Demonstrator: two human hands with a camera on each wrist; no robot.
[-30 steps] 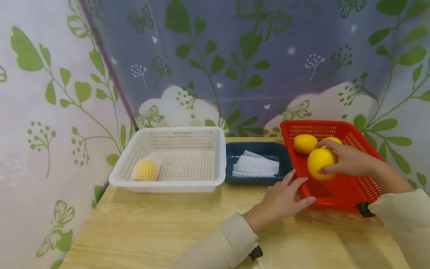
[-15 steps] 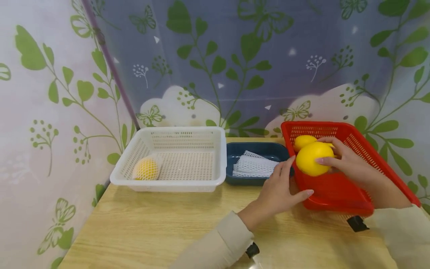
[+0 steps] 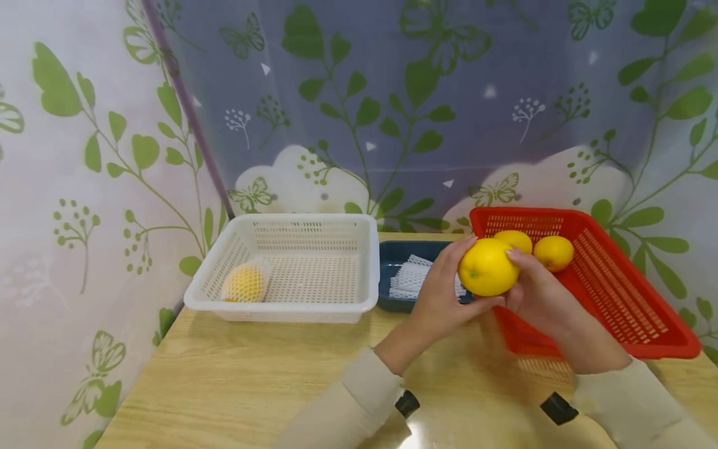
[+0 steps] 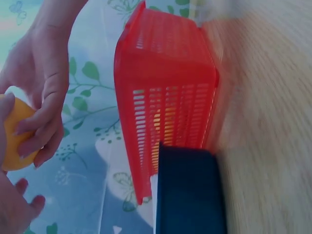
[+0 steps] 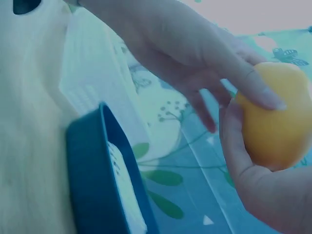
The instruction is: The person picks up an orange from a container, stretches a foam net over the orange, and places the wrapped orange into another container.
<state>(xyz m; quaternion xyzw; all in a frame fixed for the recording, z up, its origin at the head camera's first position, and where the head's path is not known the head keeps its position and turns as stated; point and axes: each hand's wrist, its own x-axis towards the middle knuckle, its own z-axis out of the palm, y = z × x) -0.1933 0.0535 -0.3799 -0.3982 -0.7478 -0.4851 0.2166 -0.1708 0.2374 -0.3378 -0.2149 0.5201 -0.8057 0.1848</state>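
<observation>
Both hands hold a yellow lemon (image 3: 488, 267) over the near left corner of the red basket, its green stem end facing the head camera. My right hand (image 3: 541, 299) grips it from the right, with several fingers around it in the left wrist view. My left hand (image 3: 440, 299) meets it from the left, its thumb lying on the lemon (image 5: 275, 122) in the right wrist view. Behind the left hand, white foam net sleeves (image 3: 412, 277) lie in a dark blue tray (image 3: 392, 251). Two more lemons (image 3: 553, 252) sit in the red basket (image 3: 617, 274).
A white basket (image 3: 280, 307) stands at the left, holding one net-wrapped yellow fruit (image 3: 245, 284) in its near left corner. The blue tray sits between the two baskets on a wooden table (image 3: 252, 374). A patterned curtain (image 3: 359, 93) hangs right behind them.
My right hand has brought the lemon left and out of the red basket. The left hand has left the basket's rim and taken hold of the lemon too. The red basket has turned slightly.
</observation>
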